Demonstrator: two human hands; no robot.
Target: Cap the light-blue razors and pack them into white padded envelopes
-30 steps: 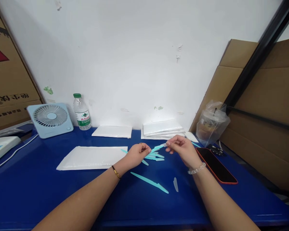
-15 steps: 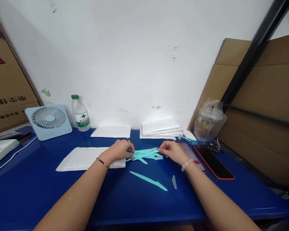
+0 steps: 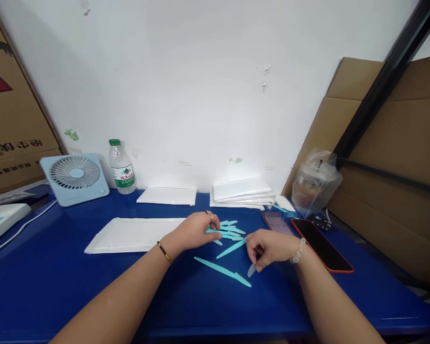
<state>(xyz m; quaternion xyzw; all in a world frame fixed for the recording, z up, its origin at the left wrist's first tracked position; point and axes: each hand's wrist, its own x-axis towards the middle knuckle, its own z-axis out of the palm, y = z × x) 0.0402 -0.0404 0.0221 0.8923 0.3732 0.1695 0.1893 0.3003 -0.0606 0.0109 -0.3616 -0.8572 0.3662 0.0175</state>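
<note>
In the head view, several turquoise eyebrow razors lie fanned in a loose pile on the blue table. My left hand is closed over the left ends of that pile, thumb and fingers around them. My right hand is closed low over the table, thumb and fingertips pinching a small translucent blade cap. One turquoise razor runs out leftward from under the right fingers; whether they grip it is hidden. Nearer me, another razor lies flat by itself.
A white padded mailer lies left of the pile. More white mailers are stacked by the wall. A fan and water bottle stand back left. Phones and a bagged drink cup are at right.
My right hand has moved from the pile down toward me onto the translucent cap, and one razor now lies apart from the pile. My left hand has shifted slightly right.
</note>
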